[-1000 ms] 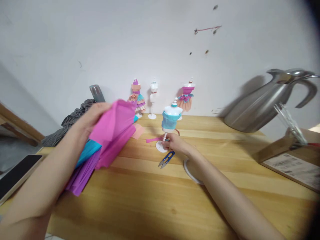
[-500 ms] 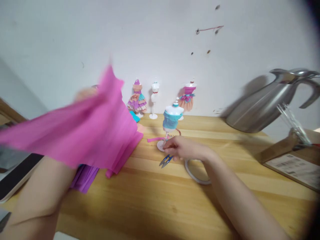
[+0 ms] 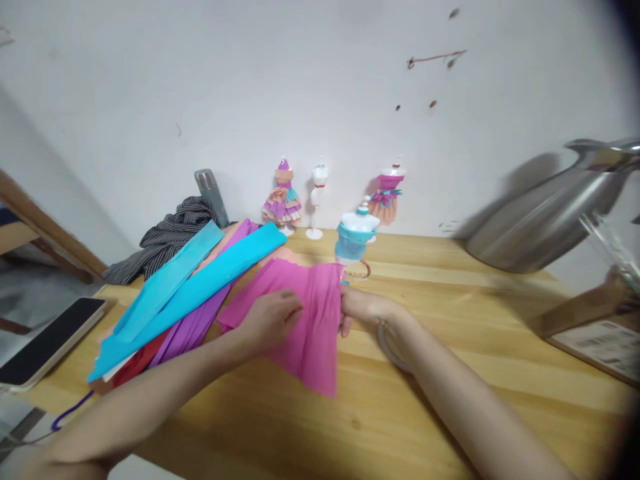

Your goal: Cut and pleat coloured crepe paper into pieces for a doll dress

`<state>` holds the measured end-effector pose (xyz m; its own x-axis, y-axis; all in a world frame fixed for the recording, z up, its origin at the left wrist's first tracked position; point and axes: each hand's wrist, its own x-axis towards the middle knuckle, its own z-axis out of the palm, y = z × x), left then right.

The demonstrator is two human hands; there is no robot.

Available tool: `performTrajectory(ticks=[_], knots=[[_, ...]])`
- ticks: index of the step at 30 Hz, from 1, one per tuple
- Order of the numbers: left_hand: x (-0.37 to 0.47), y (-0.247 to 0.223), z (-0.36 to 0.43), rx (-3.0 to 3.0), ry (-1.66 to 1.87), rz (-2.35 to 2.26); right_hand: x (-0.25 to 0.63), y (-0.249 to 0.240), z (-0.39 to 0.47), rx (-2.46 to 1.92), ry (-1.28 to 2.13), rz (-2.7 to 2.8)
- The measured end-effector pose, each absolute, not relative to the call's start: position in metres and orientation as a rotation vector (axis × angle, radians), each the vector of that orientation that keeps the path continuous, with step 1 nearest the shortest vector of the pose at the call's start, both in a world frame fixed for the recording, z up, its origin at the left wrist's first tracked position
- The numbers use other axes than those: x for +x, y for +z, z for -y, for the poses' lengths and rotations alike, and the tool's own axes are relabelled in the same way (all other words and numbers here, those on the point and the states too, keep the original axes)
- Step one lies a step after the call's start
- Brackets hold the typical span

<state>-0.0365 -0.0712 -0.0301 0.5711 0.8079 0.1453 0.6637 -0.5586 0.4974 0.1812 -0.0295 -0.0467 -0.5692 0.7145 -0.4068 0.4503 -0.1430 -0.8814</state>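
Pink sheet [image 3: 320,323] swung right, so w/in both's reach: L hand [image 3: 275,317] half-curled atop, R hand [image 3: 361,307] at edge, grips unclear.

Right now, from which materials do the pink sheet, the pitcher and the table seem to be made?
Pink sheet: crepe paper or thin cloth, matte, with soft creases. Pitcher: probably stainless steel, smooth and shiny, with grey reflections. Table: seemingly wood, light satin finish, with visible grain.

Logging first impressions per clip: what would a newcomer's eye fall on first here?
Likely the bright pink sheet in the middle, left hand in front, right hand at its edge. Next, perhaps, the blue strips at left and the metal jug at far right.
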Motion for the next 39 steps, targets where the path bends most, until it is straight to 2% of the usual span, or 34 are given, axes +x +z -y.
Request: performTrajectory(ticks=[2,4,6,9,13,18,23,26,30,32,36,39], knots=[[-0.045,-0.026,0.065,2.460,0.441,-1.567,0.183,-0.049,0.025,-1.371,1.795,1.833],[-0.054,-0.024,0.058,2.438,0.222,-1.930,0.183,-0.050,0.023,-1.399,1.811,1.747],[-0.061,-0.027,0.053,2.367,0.022,-2.082,0.180,-0.050,0.021,-1.430,1.804,1.641],[-0.066,-0.038,0.052,2.300,-0.039,-2.067,0.173,-0.052,0.022,-1.434,1.760,1.546],[-0.066,-0.048,0.057,2.259,0.063,-1.977,0.163,-0.059,0.026,-1.328,1.788,1.538],[-0.063,-0.056,0.058,2.106,0.316,-1.764,0.150,-0.068,0.032,-1.280,1.794,1.584],[-0.051,-0.054,0.068,1.575,0.767,-1.609,0.137,-0.073,0.039,-1.250,1.798,1.563],[-0.040,-0.050,0.081,1.455,0.872,-1.398,0.132,-0.069,0.046,-1.188,1.843,1.521],[-0.029,-0.055,0.097,1.657,0.836,-1.046,0.131,-0.060,0.054,-1.010,1.829,1.459],[-0.030,-0.059,0.099,1.765,0.861,-1.014,0.132,-0.056,0.054,-0.999,1.787,1.443],[-0.049,-0.056,0.087,1.947,0.801,-1.326,0.134,-0.056,0.052,-1.074,1.799,1.323],[-0.075,-0.048,0.065,2.485,0.472,-1.648,0.133,-0.058,0.049,-1.115,1.839,1.218]])
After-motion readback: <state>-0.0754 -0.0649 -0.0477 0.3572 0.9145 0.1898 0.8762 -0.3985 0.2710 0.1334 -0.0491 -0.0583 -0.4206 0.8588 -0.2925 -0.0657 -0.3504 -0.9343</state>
